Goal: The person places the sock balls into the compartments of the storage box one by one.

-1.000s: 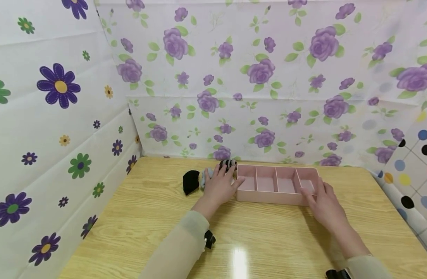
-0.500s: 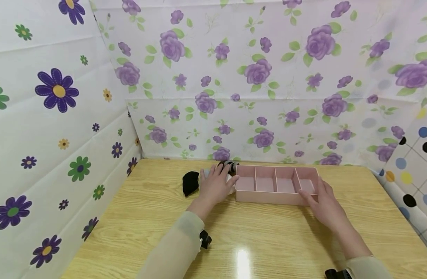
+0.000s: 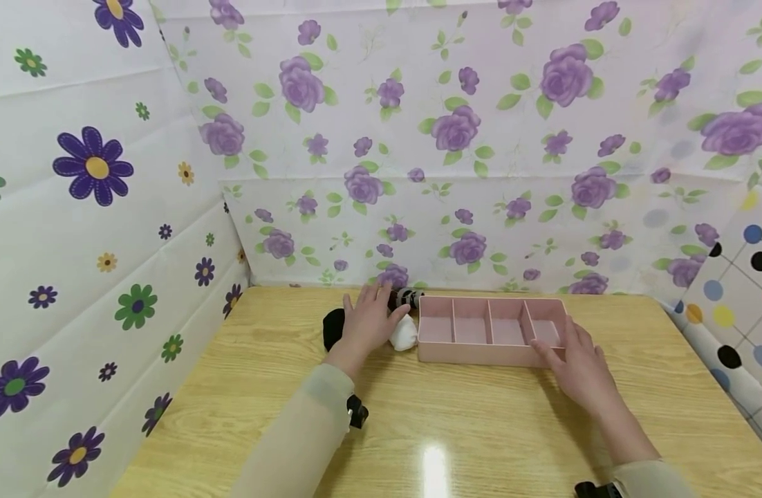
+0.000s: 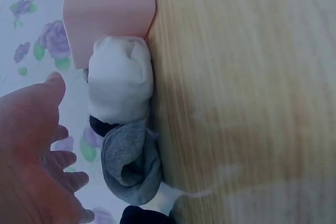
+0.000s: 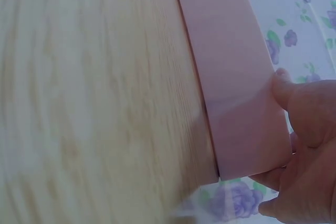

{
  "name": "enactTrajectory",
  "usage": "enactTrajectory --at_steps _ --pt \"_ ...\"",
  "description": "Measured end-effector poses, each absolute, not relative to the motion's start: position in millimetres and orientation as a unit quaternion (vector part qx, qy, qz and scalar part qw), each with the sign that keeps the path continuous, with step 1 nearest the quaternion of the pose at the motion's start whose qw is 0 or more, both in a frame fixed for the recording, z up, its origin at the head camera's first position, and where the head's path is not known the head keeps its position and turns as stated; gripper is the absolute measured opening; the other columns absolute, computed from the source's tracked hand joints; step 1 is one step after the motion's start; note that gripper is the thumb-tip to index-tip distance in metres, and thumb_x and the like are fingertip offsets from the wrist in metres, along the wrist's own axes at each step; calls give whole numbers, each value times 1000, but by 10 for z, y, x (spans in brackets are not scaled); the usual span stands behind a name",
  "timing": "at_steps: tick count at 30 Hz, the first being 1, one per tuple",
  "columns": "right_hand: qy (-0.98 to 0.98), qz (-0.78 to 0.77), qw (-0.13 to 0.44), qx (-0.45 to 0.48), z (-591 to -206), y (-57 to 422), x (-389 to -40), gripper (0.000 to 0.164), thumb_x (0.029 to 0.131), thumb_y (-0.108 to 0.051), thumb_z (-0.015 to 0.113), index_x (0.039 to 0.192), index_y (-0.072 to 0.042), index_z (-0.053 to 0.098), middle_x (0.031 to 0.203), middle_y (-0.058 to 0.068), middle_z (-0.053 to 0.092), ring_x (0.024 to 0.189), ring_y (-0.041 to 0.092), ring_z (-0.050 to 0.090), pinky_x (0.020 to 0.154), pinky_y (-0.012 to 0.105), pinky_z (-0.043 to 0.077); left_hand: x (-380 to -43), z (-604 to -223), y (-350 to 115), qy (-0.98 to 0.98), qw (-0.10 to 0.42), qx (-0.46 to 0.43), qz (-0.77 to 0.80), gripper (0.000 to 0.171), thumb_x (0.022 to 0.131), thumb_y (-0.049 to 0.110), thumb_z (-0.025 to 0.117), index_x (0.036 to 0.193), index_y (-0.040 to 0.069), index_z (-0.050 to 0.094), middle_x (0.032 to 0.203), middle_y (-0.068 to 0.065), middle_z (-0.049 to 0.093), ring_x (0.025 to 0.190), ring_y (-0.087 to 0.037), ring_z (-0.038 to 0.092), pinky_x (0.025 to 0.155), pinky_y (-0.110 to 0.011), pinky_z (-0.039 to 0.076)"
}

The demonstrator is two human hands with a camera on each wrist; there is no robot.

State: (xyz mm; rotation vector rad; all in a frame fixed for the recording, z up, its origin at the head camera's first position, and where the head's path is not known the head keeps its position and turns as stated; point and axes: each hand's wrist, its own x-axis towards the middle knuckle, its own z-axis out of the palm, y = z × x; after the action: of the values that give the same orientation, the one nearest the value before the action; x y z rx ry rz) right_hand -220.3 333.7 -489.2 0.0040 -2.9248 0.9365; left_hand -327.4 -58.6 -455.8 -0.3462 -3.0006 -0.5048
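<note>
A pink divided box (image 3: 491, 354) sits near the back of the table. My right hand (image 3: 581, 366) holds its right end, the thumb over the front rim and the fingers round the end wall. My left hand (image 3: 367, 324) hovers with fingers spread over a row of rolled-up socks left of the box. A white sock (image 4: 121, 80) lies against the box's end, then a grey sock (image 4: 131, 163), mostly hidden by the hand in the head view. A black sock (image 3: 333, 328) is at the far left, and a striped sock (image 3: 409, 297) lies behind the white one.
The wooden table (image 3: 480, 429) ends at a flowered cloth wall (image 3: 331, 228) just behind the box and socks. A second flowered cloth (image 3: 132, 242) rises on the left, and a dotted cloth (image 3: 736, 311) on the right. A small black camera sits on each wrist.
My left hand has moved left from the striped and white socks toward the grey and black ones, uncovering the white sock. My right hand stays at the box's right end.
</note>
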Motion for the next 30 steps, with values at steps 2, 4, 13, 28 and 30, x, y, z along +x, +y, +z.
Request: enactTrajectory --at_steps 2,4,13,28,30 --pt "-952 304 41 1 -4890 3333 -2192 105 116 -62 45 170 9 -11 168 49 12 151 71 19 122 83 5 -3308 -4541 -587 -979 42 -112 -166 78 114 61 51 176 18 32 181 -14 26 167 -39 22 129 -75 5" --pt "-952 302 43 0 -4888 3332 -2185 105 116 -61 45 170 9 -10 168 49 12 153 69 19 123 82 1 -3340 -4522 -583 -979 40 -112 -167 78 114 60 52 176 17 32 181 -15 26 167 -39 23 130 -74 6" --pt "-953 299 42 -9 -4894 3316 -2159 106 115 -64 45 171 8 -10 169 48 12 153 68 20 122 82 -4 -3461 -4527 -548 -978 8 -111 -177 78 114 56 55 176 15 31 182 -15 22 167 -34 24 130 -74 9" --pt "-949 314 32 -8 -4906 3307 -2170 105 115 -62 45 171 5 -15 171 46 8 143 71 37 112 83 34 -3677 -4642 -446 -979 -47 -95 -174 79 116 53 51 178 13 22 182 -13 23 161 -33 38 132 -69 5" --pt "-949 315 33 -8 -4903 3302 -2168 106 115 -63 45 171 5 -15 171 46 8 143 71 38 111 83 35 -3675 -4643 -444 -979 -42 -94 -173 78 117 51 52 178 12 24 180 -13 29 161 -32 38 132 -68 6"
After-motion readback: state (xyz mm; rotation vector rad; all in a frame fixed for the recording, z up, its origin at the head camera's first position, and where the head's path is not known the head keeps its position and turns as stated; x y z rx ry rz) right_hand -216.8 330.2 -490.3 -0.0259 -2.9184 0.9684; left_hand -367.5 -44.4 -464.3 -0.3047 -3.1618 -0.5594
